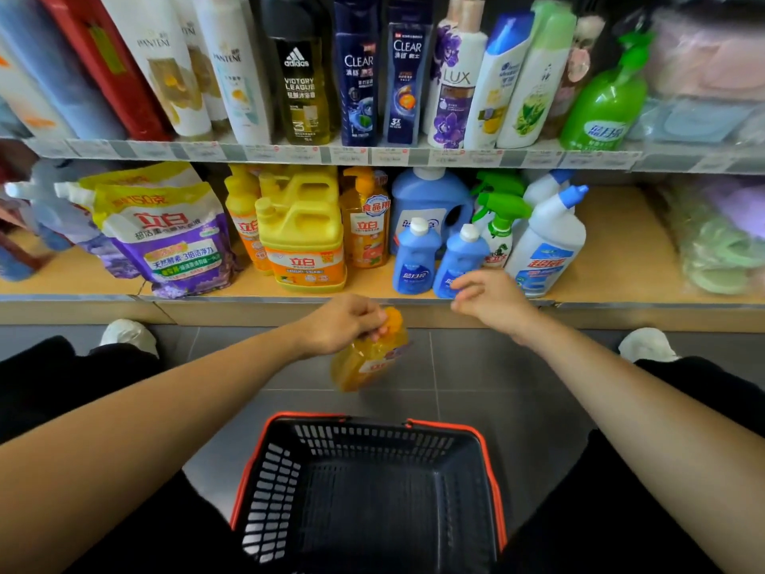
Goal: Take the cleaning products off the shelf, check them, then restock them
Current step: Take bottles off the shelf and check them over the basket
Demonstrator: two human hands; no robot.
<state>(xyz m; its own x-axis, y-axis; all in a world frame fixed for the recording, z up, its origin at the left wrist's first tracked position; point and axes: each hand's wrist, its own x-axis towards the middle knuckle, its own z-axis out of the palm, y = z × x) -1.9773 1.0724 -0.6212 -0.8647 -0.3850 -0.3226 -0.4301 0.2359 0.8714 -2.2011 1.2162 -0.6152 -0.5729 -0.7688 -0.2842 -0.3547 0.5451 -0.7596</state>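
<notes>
Just below the middle of the frame, the left hand (345, 323) holds a translucent orange dish-soap bottle with an orange pump top (368, 358) by its neck, the grip pinching just under the pump so the bottle hangs tilted over the grey tiled floor (455, 366), clear of the shelf and above the far rim of the basket. The right hand (492, 300) hovers to the right of centre in front of the lower wooden shelf (621, 258), its grip loosely spread and holding nothing, fingers close to a small blue plastic bottle with a white cap (459, 258); whether they touch it I cannot tell. A second small blue bottle (416, 258) stands just beside that one, with a large blue jug with a handle (430, 205) behind them. To their right stand a white toilet-cleaner bottle with an angled blue cap (546, 242) and a white spray bottle with a green trigger (499, 225). Left of the blue bottles are another orange pump bottle (366, 225), a big yellow jug with an orange label (304, 246) and a purple and yellow refill pouch (165, 238). Shampoo and body-wash bottles line the upper shelf (331, 153) across the top of the frame. At the bottom centre, a black plastic shopping basket with an orange rim (265, 470) sits on the floor between the person's knees, in dark trousers.
</notes>
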